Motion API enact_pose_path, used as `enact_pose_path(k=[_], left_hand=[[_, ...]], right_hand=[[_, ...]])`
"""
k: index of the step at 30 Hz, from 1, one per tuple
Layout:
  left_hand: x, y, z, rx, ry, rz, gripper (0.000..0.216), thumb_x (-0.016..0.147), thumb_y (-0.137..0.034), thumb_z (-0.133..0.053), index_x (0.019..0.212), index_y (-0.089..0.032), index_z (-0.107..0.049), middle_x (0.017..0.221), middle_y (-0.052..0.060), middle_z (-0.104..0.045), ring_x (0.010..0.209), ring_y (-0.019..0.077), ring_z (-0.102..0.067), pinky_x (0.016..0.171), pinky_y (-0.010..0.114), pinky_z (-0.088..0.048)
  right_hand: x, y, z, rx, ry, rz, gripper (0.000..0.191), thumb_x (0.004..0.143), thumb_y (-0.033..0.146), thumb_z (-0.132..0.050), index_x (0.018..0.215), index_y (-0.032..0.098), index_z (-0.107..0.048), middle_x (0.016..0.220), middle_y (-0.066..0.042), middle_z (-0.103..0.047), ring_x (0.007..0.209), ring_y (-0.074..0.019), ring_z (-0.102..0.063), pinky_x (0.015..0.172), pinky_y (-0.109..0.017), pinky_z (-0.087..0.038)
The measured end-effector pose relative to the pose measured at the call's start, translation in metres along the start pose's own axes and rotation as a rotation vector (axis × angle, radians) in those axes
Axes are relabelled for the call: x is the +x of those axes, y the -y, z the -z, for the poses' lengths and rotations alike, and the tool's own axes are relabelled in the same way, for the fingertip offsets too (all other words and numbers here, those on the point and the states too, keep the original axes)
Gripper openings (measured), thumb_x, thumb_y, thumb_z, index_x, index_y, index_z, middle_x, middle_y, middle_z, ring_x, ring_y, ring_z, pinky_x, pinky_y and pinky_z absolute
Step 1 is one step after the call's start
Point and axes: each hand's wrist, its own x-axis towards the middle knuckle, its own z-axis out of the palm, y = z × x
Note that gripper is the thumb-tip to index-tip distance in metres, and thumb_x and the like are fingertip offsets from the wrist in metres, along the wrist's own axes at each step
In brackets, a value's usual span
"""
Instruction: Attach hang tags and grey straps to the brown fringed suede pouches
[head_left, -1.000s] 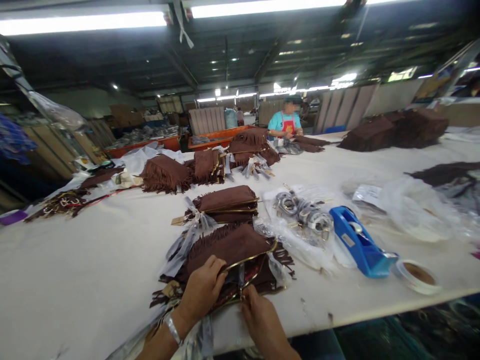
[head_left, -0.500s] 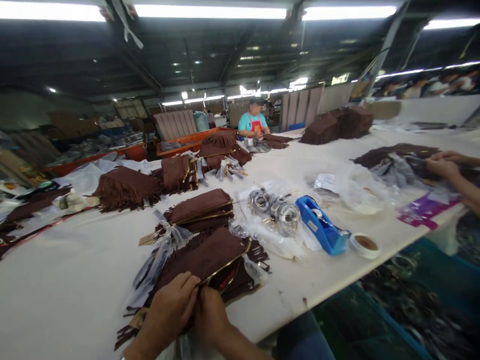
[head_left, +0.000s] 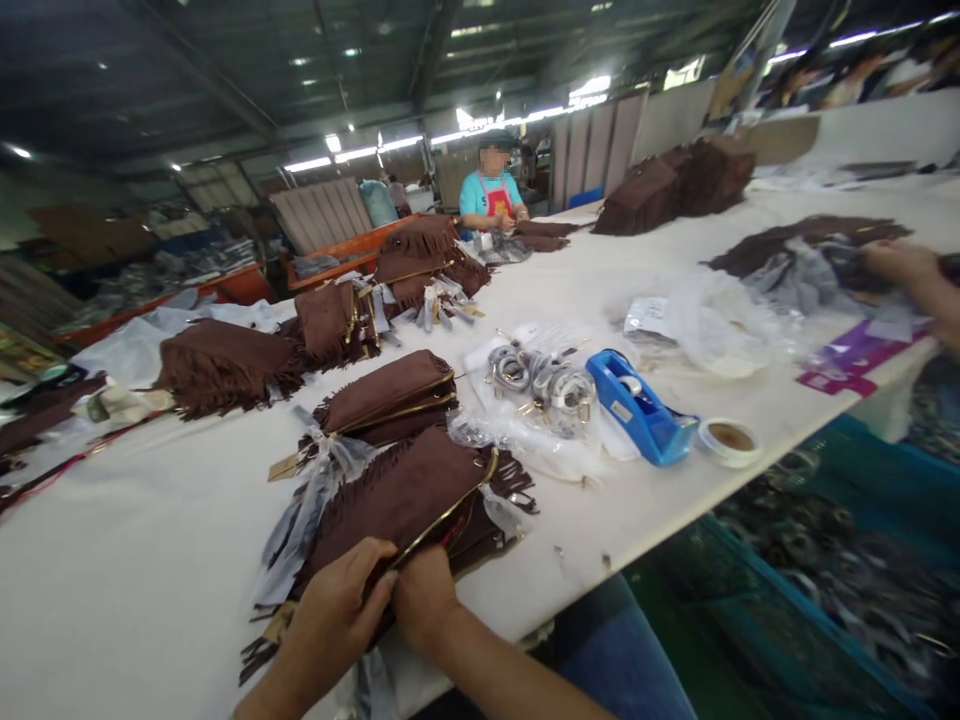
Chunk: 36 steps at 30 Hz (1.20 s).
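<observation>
A brown fringed suede pouch with a gold zip edge lies at the near edge of the white table. My left hand rests on its near end, fingers curled over the suede. My right hand sits just right of it, fingers closed at the zip's near end; whatever they pinch is hidden. A second brown pouch lies just behind, with a paper tag and plastic wrap on its left.
A blue tape dispenser, a tape roll and a bag of metal rings lie to the right. More fringed pouches are piled further back. A co-worker's hand works at far right; another person stands at the far end.
My right hand has slid left along the zip until it meets my left hand. The view has swung right and down, bringing the co-worker's hand and the bins under the table into sight.
</observation>
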Motion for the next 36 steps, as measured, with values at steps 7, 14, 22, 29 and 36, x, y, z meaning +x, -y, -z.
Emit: enact_pose_path(k=[7, 14, 22, 29, 36], left_hand=[[0.051, -0.006, -0.005, 0.093, 0.183, -0.062, 0.031, 0.101, -0.034, -0.037, 0.079, -0.021, -0.056, 0.082, 0.002, -0.060, 0.078, 0.0188, -0.058, 0.072, 0.031, -0.047], [0.101, -0.029, -0.048, 0.120, 0.076, -0.264, 0.031, 0.097, -0.016, -0.041, 0.124, -0.023, -0.053, 0.131, 0.007, -0.057, 0.118, 0.0228, -0.049, 0.100, 0.041, -0.040], [0.124, -0.024, -0.053, 0.183, 0.178, -0.356, 0.044, 0.092, -0.019, -0.050, 0.135, -0.029, -0.049, 0.130, 0.004, -0.058, 0.106, 0.0220, -0.051, 0.089, 0.036, -0.042], [0.138, -0.016, -0.059, 0.200, 0.165, -0.424, 0.032, 0.095, -0.024, -0.049, 0.126, -0.028, -0.057, 0.119, 0.005, -0.060, 0.098, 0.0222, -0.052, 0.079, 0.033, -0.042], [0.139, -0.011, -0.061, 0.203, 0.215, -0.427, 0.029, 0.093, -0.024, -0.050, 0.119, -0.029, -0.062, 0.116, 0.005, -0.060, 0.098, 0.0214, -0.055, 0.078, 0.031, -0.045]], right_hand=[[-0.042, -0.018, 0.056, -0.136, 0.106, 0.243, 0.019, 0.087, 0.023, -0.061, 0.105, 0.019, -0.068, 0.104, -0.009, -0.070, 0.099, -0.0262, -0.062, 0.087, -0.038, -0.049], [-0.055, -0.075, 0.135, -0.326, -0.329, -0.120, 0.021, 0.096, 0.022, -0.049, 0.114, 0.018, -0.058, 0.111, -0.010, -0.064, 0.106, -0.0235, -0.056, 0.094, -0.037, -0.043], [-0.029, -0.093, 0.143, -0.509, -0.087, -0.229, 0.021, 0.091, 0.021, -0.054, 0.108, 0.020, -0.066, 0.101, -0.009, -0.070, 0.096, -0.0249, -0.062, 0.082, -0.033, -0.043], [-0.021, -0.100, 0.154, -0.381, 0.094, -0.283, 0.022, 0.092, 0.023, -0.049, 0.102, 0.024, -0.068, 0.099, -0.005, -0.072, 0.092, -0.0232, -0.065, 0.074, -0.030, -0.043], [-0.036, -0.087, 0.131, -0.270, -0.007, -0.283, 0.024, 0.094, 0.031, -0.040, 0.097, 0.023, -0.063, 0.093, -0.004, -0.071, 0.087, -0.0220, -0.065, 0.072, -0.029, -0.042]])
